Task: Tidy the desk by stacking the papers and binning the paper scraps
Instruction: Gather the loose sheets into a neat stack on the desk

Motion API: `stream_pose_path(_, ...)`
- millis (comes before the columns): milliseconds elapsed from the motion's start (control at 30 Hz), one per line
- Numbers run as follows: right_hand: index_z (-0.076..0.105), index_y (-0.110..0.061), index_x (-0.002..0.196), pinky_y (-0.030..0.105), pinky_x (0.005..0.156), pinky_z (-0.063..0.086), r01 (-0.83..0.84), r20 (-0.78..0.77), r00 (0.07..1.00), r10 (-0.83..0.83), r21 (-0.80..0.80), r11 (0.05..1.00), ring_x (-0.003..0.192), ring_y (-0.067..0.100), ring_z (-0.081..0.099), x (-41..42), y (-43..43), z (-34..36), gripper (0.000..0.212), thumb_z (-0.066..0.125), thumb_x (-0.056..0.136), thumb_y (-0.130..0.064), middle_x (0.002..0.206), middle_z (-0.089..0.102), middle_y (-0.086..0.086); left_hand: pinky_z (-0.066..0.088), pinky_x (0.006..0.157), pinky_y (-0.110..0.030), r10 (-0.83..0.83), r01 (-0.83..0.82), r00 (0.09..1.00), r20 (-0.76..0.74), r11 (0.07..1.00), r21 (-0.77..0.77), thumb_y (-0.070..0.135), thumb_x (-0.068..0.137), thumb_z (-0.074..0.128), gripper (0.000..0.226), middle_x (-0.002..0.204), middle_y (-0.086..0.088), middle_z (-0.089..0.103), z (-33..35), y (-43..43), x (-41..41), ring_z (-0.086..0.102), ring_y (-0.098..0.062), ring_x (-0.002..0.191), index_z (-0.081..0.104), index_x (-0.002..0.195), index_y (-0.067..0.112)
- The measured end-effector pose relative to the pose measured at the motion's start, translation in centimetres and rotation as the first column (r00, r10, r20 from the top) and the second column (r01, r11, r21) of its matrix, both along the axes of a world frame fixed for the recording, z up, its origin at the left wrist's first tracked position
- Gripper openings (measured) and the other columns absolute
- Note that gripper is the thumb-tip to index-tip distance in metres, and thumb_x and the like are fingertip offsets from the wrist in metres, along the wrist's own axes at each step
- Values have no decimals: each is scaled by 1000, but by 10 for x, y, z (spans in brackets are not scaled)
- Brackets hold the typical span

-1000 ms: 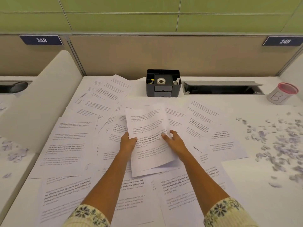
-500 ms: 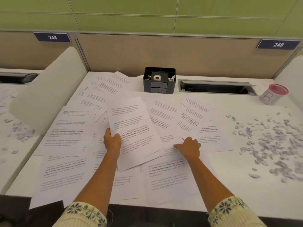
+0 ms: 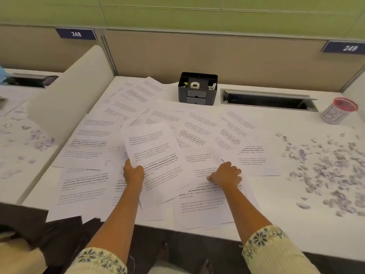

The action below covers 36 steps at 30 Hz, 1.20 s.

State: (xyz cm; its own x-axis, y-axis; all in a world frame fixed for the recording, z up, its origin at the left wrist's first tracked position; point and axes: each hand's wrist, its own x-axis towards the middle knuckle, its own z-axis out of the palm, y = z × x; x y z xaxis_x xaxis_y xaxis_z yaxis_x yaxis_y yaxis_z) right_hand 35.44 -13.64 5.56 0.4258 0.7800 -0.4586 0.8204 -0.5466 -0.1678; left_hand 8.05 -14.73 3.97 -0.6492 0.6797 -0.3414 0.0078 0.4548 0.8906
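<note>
Several printed sheets (image 3: 94, 139) lie spread and overlapping over the white desk (image 3: 276, 220). My left hand (image 3: 134, 173) grips the left edge of a small stack of sheets (image 3: 156, 159) held just above the mess. To the right of it, my right hand (image 3: 226, 176) pinches the edge of another printed sheet (image 3: 203, 161) that lies on the desk. Many small paper scraps (image 3: 331, 169) are scattered over the right part of the desk. A small cup marked "B" with a pink rim (image 3: 337, 112) stands at the back right.
A black desk organiser (image 3: 197, 89) with a tape roll stands at the back middle, beside an open cable slot (image 3: 268, 99). A white divider (image 3: 71, 103) bounds the desk on the left; more scraps (image 3: 39, 139) lie on the neighbouring desk. Sheets overhang the front edge.
My right hand let go of the held stack, moved right and took hold of a sheet on the desk. My left hand shifted the stack a little to the left.
</note>
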Motion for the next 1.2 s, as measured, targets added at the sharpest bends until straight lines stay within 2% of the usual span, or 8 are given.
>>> stream_pose_path(133, 45, -7, 124, 41, 96, 39, 131, -136, 982, -129, 5, 991, 124, 32, 40, 3, 4, 1, 60, 75, 77, -29, 124, 54, 13, 43, 60, -22, -79, 80, 997, 25, 996, -32, -11, 87, 43, 51, 124, -12, 61, 0, 3, -13, 55, -22, 92, 51, 133, 10)
stream_pose_path(267, 55, -6, 100, 35, 80, 38, 199, -247, 956, -162, 134, 971, 115, 36, 49, 10, 5, -1, 15, 54, 87, -13, 107, 61, 15, 46, 72, -26, -162, 165, 985, 57, 985, -51, -10, 87, 43, 51, 124, -12, 61, 0, 9, -22, 56, -23, 96, 51, 133, 9)
stream_pose_path(367, 62, -5, 105, 35, 83, 45, 291, -344, 921, -181, 304, 907, 102, 32, 58, 16, 5, 1, 19, 51, 91, -12, 104, 66, 14, 46, 74, -27, -182, 185, 981, 70, 981, -50, -10, 87, 44, 50, 122, -12, 62, -1, 11, -27, 57, -24, 98, 52, 132, 9)
stream_pose_path(600, 58, -10, 102, 34, 74, 45, 604, -582, 776, -243, 573, 554, 84, 26, 57, 35, 18, 17, 9, 52, 95, -11, 95, 64, 10, 50, 82, -34, -243, 250, 964, 111, 967, -56, -11, 86, 45, 49, 121, -13, 63, -2, 22, -30, 59, -28, 99, 54, 130, 8)
stream_pose_path(767, 59, -10, 107, 30, 76, 47, 795, -766, 598, -234, 531, 292, 86, 20, 58, 46, 34, 30, 14, 55, 95, -15, 96, 64, 5, 51, 80, -34, -295, 305, 946, 132, 950, -63, -13, 84, 46, 49, 115, -9, 64, 0, 26, -33, 59, -25, 96, 55, 125, 11)
stream_pose_path(900, 57, -14, 102, 28, 71, 51, 874, -888, 435, -149, 376, 308, 76, 15, 59, 41, 43, 34, 8, 58, 94, -14, 82, 62, -4, 47, 70, -25, -333, 345, 931, 148, 937, -61, -14, 83, 47, 49, 111, -7, 63, 1, 31, -37, 57, -21, 93, 55, 125, 9)
stream_pose_path(1000, 57, -13, 101, 22, 62, 50, 898, -933, 344, -108, 293, 327, 72, 11, 60, 28, 45, 32, 8, 59, 94, -11, 81, 62, -4, 49, 77, -30, -356, 369, 920, 163, 927, -61, -14, 82, 47, 48, 115, -11, 64, 2, 31, -38, 58, -24, 95, 56, 123, 9)
stream_pose_path(1200, 58, -16, 98, 21, 66, 44, 662, -790, 612, -28, 493, 564, 78, 11, 58, -12, 35, 13, 4, 58, 93, -15, 88, 64, 0, 50, 95, -45, -330, 353, 915, 232, 933, -63, 9, 94, 54, 37, 125, -11, 62, 7, 36, -37, 60, -29, 108, 54, 130, 12)
